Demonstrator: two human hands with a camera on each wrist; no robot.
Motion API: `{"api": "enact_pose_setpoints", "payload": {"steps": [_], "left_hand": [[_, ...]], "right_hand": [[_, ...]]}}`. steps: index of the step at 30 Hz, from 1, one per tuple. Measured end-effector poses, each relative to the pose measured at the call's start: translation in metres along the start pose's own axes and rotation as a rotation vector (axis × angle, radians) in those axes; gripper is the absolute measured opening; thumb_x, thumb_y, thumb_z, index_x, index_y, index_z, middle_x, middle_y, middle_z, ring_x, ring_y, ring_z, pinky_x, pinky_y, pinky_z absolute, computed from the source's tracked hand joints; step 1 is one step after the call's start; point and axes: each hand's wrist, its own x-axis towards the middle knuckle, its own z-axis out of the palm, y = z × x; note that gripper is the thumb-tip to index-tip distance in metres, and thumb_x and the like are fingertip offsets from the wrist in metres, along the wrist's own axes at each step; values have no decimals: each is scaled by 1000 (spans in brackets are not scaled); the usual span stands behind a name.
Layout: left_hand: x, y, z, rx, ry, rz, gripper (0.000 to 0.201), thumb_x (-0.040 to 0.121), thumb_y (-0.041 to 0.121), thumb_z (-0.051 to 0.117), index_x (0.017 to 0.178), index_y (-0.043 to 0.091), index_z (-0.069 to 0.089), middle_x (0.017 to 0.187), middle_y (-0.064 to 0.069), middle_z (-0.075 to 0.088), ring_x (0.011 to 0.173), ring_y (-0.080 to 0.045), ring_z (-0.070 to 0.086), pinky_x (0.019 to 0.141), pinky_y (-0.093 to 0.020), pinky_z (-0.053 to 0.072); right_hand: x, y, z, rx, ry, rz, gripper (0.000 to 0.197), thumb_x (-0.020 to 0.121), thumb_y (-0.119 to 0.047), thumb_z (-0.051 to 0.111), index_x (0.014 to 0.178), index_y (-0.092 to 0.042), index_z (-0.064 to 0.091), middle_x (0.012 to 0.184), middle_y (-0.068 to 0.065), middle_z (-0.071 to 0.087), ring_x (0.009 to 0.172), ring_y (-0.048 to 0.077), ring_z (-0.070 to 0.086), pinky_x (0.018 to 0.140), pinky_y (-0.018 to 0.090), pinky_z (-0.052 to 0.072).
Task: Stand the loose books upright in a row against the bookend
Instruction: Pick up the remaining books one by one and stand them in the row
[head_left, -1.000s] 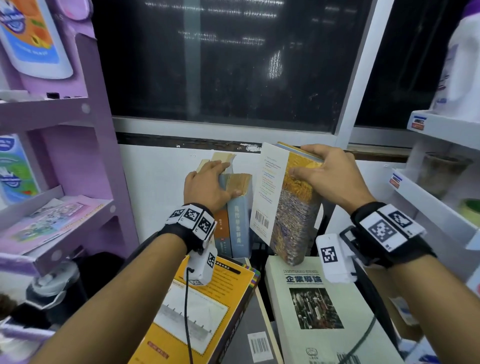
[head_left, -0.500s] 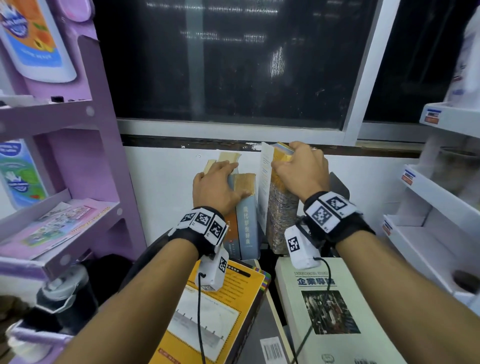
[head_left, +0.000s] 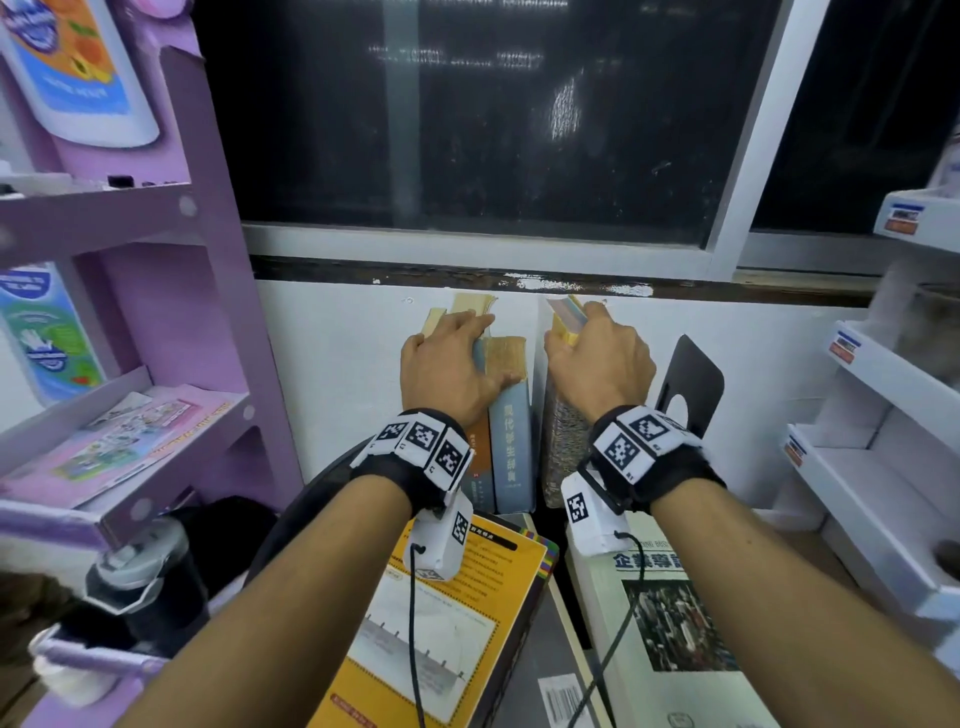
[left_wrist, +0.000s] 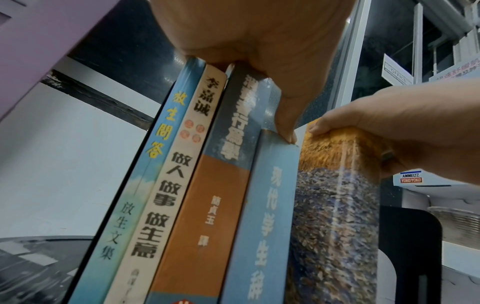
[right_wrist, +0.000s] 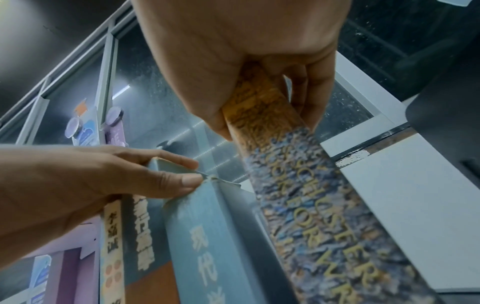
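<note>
Several books stand upright in a row by the white wall, the pale blue book (head_left: 511, 447) at their right end. My left hand (head_left: 457, 358) lies flat across their tops, thumb on the blue book (left_wrist: 270, 205). My right hand (head_left: 582, 338) grips the top of a mottled yellow-and-blue book (head_left: 558, 447), held upright just right of the blue one. In the right wrist view thumb and fingers clasp the mottled book's spine (right_wrist: 311, 216). The black bookend (head_left: 693, 384) stands right of that book, behind my right wrist. What holds the row at its left end is hidden.
An orange-yellow book (head_left: 452, 623) and a pale green-white book (head_left: 675, 649) lie flat in front of the row. A purple shelf unit (head_left: 171, 312) rises on the left and white shelves (head_left: 883, 395) on the right. A dark window (head_left: 493, 130) sits above the wall.
My right hand has carried the mottled book left and back, turning it from tilted to upright beside the blue book. My left hand has stayed on the row's tops.
</note>
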Motion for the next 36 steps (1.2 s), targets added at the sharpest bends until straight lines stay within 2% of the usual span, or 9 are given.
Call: {"api": "enact_pose_setpoints", "payload": {"steps": [7, 12, 16, 19, 21, 24, 28, 32, 36], "left_hand": [[0, -1, 0, -12, 11, 8, 74, 73, 61, 68, 137, 29, 50, 143, 4, 48, 128, -17, 47, 107, -39, 29], [-3, -13, -3, -130, 49, 14, 72, 66, 57, 75, 130, 28, 57, 141, 3, 51, 129, -18, 47, 109, -41, 35], [-8, -26, -5, -238, 32, -51, 76, 63, 52, 82, 131, 29, 56, 146, 4, 44, 135, -16, 37, 113, -41, 30], [-10, -31, -6, -365, -34, -77, 86, 60, 43, 87, 136, 27, 51, 151, 2, 35, 139, -14, 31, 114, -33, 28], [-11, -30, -7, -383, -75, -74, 90, 59, 38, 89, 138, 26, 48, 153, 2, 31, 140, -13, 29, 111, -29, 26], [-11, -27, -10, -386, -92, -63, 92, 57, 32, 91, 137, 23, 48, 153, 2, 32, 140, -15, 31, 113, -31, 27], [-13, -24, -13, -411, -79, -58, 90, 56, 24, 92, 134, 21, 48, 148, 1, 40, 136, -17, 38, 111, -32, 33], [-14, -23, -12, -428, -71, -69, 89, 55, 21, 92, 133, 23, 49, 147, 3, 43, 132, -17, 42, 109, -34, 38], [-14, -23, -10, -446, -63, -61, 87, 56, 21, 92, 132, 22, 49, 144, 3, 46, 127, -15, 46, 102, -26, 40]], "right_hand": [[-4, 7, 12, 8, -4, -52, 46, 91, -42, 53, 120, -7, 53, 113, 14, 63, 110, 34, 50, 71, 37, 41], [-7, 14, 14, -62, -2, -92, 51, 89, -44, 52, 121, -5, 53, 118, 15, 59, 112, 33, 47, 88, 44, 42], [-13, 18, 11, -117, -56, -148, 60, 87, -49, 50, 131, -8, 47, 123, 13, 51, 117, 31, 41, 91, 46, 39], [-19, 24, 9, -40, -156, -178, 66, 83, -48, 59, 135, -10, 43, 123, 11, 41, 118, 30, 40, 95, 45, 43], [-20, 28, 4, 84, -231, -171, 74, 78, -44, 70, 136, -12, 38, 122, 7, 34, 115, 26, 45, 97, 37, 44], [-19, 31, -6, 113, -373, -184, 87, 70, -32, 82, 139, -15, 32, 120, 1, 24, 108, 21, 48, 88, 23, 43], [-17, 35, -10, 68, -440, -218, 96, 68, -23, 88, 144, -17, 30, 139, 7, 20, 117, 30, 51, 95, 30, 47], [-13, 39, -8, 53, -460, -253, 104, 69, -26, 87, 151, -21, 24, 161, 6, -7, 143, 31, 28, 111, 31, 31], [-5, 40, -5, -10, -470, -277, 110, 69, -34, 86, 154, -19, 17, 163, 10, 3, 149, 26, 9, 117, 36, 18]]}}
